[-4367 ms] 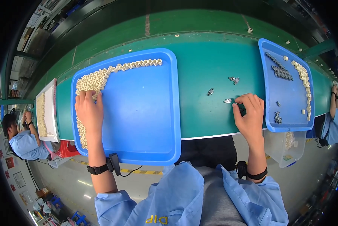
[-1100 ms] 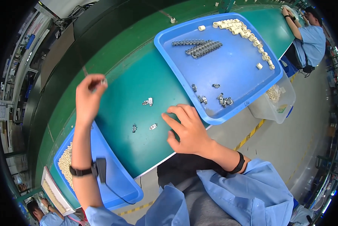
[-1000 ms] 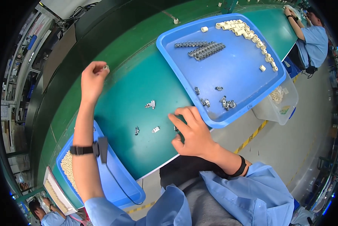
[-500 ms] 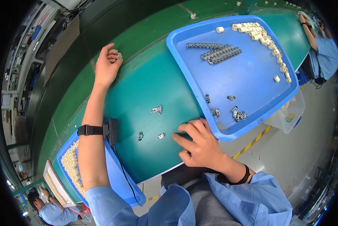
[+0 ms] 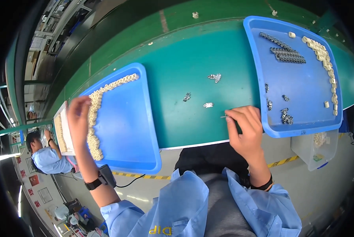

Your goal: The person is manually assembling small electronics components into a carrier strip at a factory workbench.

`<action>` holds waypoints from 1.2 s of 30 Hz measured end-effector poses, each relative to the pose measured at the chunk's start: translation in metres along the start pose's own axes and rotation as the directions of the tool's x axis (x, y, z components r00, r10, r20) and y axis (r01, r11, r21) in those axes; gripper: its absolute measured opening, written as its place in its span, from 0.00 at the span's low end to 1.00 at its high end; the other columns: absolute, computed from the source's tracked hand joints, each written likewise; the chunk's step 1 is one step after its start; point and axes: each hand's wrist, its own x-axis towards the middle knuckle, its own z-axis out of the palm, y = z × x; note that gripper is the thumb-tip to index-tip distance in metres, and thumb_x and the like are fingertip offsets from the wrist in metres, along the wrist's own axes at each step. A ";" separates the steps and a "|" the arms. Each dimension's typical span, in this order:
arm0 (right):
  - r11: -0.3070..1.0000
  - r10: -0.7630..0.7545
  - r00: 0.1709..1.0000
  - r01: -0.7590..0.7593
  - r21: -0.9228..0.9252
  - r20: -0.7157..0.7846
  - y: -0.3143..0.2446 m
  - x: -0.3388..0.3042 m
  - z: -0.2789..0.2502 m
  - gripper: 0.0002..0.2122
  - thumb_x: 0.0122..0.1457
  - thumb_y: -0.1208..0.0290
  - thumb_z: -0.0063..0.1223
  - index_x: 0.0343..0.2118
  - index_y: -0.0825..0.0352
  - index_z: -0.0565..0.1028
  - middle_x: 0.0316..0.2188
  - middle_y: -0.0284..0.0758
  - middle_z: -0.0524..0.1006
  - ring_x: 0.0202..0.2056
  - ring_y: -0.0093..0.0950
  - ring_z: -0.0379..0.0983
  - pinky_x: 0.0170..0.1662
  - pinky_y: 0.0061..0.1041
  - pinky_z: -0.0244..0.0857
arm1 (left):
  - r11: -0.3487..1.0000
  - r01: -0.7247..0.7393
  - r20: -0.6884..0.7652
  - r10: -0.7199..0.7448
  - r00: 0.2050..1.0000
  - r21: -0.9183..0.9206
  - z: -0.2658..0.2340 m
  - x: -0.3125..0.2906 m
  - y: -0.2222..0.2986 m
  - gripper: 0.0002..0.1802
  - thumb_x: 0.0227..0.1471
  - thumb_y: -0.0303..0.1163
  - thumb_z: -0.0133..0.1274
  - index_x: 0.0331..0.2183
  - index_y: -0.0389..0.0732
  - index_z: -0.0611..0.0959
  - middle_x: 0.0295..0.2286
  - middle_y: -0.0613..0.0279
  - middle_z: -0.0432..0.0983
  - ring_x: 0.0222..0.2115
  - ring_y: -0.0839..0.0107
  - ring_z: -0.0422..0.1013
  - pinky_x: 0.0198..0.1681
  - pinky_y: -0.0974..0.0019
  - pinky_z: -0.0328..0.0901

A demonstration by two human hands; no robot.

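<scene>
My left hand (image 5: pixel 79 118) is over the left edge of a blue tray (image 5: pixel 131 134) that holds several rows of small cream-coloured ring-like pieces (image 5: pixel 93 118). Its fingers are smeared and partly hidden, so I cannot tell whether anything is in them. Above the green tabletop, close to the right-hand tray, my right hand (image 5: pixel 246 128) is closed, thumb and forefinger pinching a thin small metal piece (image 5: pixel 224 116). Loose on the mat to its upper left lie small shiny metal clips (image 5: pixel 214 77), one dark (image 5: pixel 187 96) and one brighter (image 5: pixel 208 105).
The right blue tray (image 5: pixel 315 116) carries linked metal strips (image 5: pixel 287 55), loose metal clips (image 5: pixel 286 116) and cream tubes (image 5: pixel 323 55). A clear bin (image 5: pixel 315 150) sits below it. A green conveyor strip (image 5: pixel 216 19) runs behind. Another person (image 5: pixel 50 154) works at the far left beside a white box (image 5: pixel 64 130).
My left hand has moved from the conveyor strip back to the left tray; the cream piece it held is no longer visible. My right hand now pinches a metal piece. The view has shifted left.
</scene>
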 end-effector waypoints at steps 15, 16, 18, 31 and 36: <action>0.998 0.011 1.000 -0.011 -0.057 -0.003 -0.004 -0.004 0.003 0.09 0.52 0.85 0.58 0.36 0.70 0.81 0.30 0.37 0.79 0.32 0.35 0.74 0.37 0.31 0.62 | 0.734 0.120 -0.278 0.098 0.955 0.669 0.053 -0.028 -0.069 0.09 0.50 0.34 0.64 0.34 0.41 0.84 0.33 0.57 0.79 0.40 0.55 0.75 0.42 0.52 0.68; 0.998 0.011 1.000 -0.011 -0.062 0.000 -0.004 -0.003 0.003 0.09 0.52 0.85 0.58 0.36 0.70 0.81 0.30 0.37 0.79 0.32 0.35 0.74 0.37 0.31 0.62 | 0.737 0.113 -0.281 0.108 0.954 0.666 0.052 -0.027 -0.069 0.09 0.50 0.33 0.64 0.33 0.41 0.84 0.34 0.57 0.79 0.40 0.55 0.74 0.43 0.51 0.67; 0.993 -0.015 0.999 0.020 -0.117 0.035 -0.005 -0.003 0.003 0.09 0.52 0.85 0.59 0.36 0.70 0.81 0.30 0.37 0.78 0.32 0.36 0.74 0.36 0.31 0.63 | 0.746 0.106 -0.282 0.114 0.952 0.658 0.053 -0.027 -0.072 0.09 0.49 0.33 0.64 0.33 0.42 0.84 0.35 0.57 0.79 0.41 0.55 0.74 0.44 0.50 0.67; 0.923 0.084 0.989 -0.123 0.364 0.120 -0.007 -0.006 -0.007 0.08 0.55 0.84 0.62 0.39 0.73 0.82 0.30 0.39 0.81 0.30 0.30 0.77 0.34 0.28 0.69 | 0.983 -0.179 -0.242 0.182 0.953 0.032 0.054 -0.056 -0.041 0.04 0.58 0.21 0.55 0.36 0.35 0.77 0.42 0.50 0.78 0.43 0.59 0.74 0.51 0.60 0.66; 0.722 0.134 0.963 -0.255 0.643 0.232 -0.020 -0.007 -0.011 0.08 0.57 0.86 0.59 0.40 0.74 0.82 0.31 0.40 0.82 0.31 0.26 0.78 0.33 0.24 0.70 | 0.908 -0.223 -0.129 0.189 0.974 -0.354 0.092 -0.088 0.019 0.04 0.60 0.18 0.50 0.38 0.34 0.73 0.41 0.49 0.76 0.41 0.63 0.75 0.48 0.62 0.68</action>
